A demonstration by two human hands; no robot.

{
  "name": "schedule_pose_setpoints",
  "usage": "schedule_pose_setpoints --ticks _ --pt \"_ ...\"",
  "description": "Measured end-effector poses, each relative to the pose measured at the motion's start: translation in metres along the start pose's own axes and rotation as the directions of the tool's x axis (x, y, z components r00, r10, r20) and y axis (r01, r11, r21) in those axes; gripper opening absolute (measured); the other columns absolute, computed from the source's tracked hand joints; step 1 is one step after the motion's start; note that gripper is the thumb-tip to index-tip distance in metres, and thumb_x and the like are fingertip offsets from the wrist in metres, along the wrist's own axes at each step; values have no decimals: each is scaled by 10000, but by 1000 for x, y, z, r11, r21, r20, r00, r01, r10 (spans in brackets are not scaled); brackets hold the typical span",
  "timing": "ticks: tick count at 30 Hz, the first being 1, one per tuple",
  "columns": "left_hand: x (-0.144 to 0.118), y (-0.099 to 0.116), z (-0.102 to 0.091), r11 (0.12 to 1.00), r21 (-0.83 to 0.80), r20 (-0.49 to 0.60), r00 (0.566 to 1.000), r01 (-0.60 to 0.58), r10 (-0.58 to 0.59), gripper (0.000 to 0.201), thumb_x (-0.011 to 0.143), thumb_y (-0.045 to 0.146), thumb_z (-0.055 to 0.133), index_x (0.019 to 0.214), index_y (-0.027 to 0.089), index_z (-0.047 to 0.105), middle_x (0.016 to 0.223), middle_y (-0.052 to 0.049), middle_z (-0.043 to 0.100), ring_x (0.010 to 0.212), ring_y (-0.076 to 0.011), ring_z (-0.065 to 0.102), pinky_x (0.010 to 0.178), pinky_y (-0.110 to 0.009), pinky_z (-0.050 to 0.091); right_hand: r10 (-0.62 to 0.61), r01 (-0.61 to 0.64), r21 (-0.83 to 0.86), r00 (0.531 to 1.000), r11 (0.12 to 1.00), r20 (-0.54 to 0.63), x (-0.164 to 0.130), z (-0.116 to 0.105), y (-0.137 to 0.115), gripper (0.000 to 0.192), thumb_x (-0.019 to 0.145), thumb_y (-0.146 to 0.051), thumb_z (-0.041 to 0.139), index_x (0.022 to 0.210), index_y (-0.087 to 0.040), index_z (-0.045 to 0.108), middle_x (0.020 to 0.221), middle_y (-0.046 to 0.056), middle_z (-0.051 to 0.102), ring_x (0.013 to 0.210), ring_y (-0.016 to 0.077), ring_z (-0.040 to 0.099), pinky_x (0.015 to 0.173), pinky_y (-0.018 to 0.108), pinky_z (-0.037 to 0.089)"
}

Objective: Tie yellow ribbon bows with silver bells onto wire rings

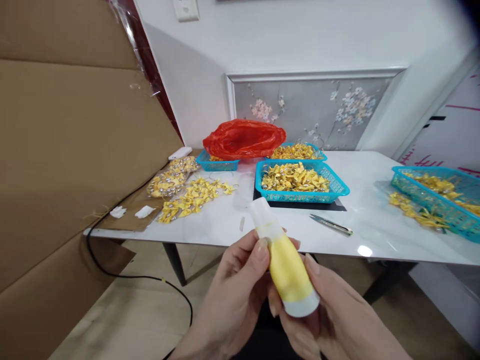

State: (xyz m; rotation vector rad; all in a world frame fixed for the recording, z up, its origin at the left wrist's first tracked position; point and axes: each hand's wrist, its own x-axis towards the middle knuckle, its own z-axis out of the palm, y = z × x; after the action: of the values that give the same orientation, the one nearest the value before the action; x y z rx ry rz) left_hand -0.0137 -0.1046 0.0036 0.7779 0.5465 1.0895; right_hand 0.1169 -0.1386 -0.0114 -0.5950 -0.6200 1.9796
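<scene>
White table (375, 200) edge — both hands (left hand (232, 295), right hand (330, 320)) grip yellow bottle (287, 267).

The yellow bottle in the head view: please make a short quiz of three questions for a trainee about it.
1. True or false: the yellow bottle lies flat on the white table.
2. Which hands hold it? A) left only B) right only C) both
3. Fill in: the scissors lie in front of a ____ basket of yellow pieces.

Key: 1 false, it is held above the table edge. 2 C, left hand and right hand. 3 blue.
</scene>
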Motion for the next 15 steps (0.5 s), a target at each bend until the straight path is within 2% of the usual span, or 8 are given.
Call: schedule_pose_setpoints --ticks 3,5,9,11,13,15 --pt "-3 0 1 993 103 -31 998 -55 59 247 818 375 771 962 175 791 868 -62 767 568 -77 565 486 -143 463 -104 95 -98 990 991 -92 0 2 0 449 849 -579 691 983 -156 624 686 -4 608 459 66 481 452 192 379" --pt "-5 0 1 981 174 -4 996 -90 92 247 823 347 772 1011 186 779 924 -58 759 679 -108 611 576 -167 499 -170 139 -188 972 972 -162 0 3 0 490 828 -601 702 1076 -188 614 676 -18 594 471 81 473 453 204 385" --pt "-9 0 1 975 216 62 997 -60 47 304 811 268 788 1107 223 736 1004 -45 741 890 -166 658 759 -218 543 -208 127 -343 955 931 -211 -5 1 -1 642 782 -702 674 1180 -200 630 614 -2 576 503 135 489 483 258 450" --pt "-11 -1 6 978 206 16 999 -34 31 364 771 216 817 1121 248 720 1035 -37 744 934 -180 666 803 -239 550 -225 115 -378 939 918 -261 -8 -1 1 668 775 -703 679 1224 -211 630 765 53 665 594 175 568 534 284 505" --pt "-14 -2 12 978 207 -51 998 -20 31 403 734 162 832 1107 258 715 1008 -25 753 873 -171 679 770 -241 558 -229 104 -372 922 923 -313 -9 -3 4 675 768 -682 702 1266 -235 616 1004 93 697 712 202 621 576 289 532" --pt "-15 -1 16 974 225 -100 995 -8 31 429 716 127 829 1109 254 710 967 -23 757 811 -171 687 729 -251 565 -186 79 -316 928 945 -324 -9 -5 6 683 767 -666 715 1303 -263 590 1073 91 688 727 193 627 557 271 522"
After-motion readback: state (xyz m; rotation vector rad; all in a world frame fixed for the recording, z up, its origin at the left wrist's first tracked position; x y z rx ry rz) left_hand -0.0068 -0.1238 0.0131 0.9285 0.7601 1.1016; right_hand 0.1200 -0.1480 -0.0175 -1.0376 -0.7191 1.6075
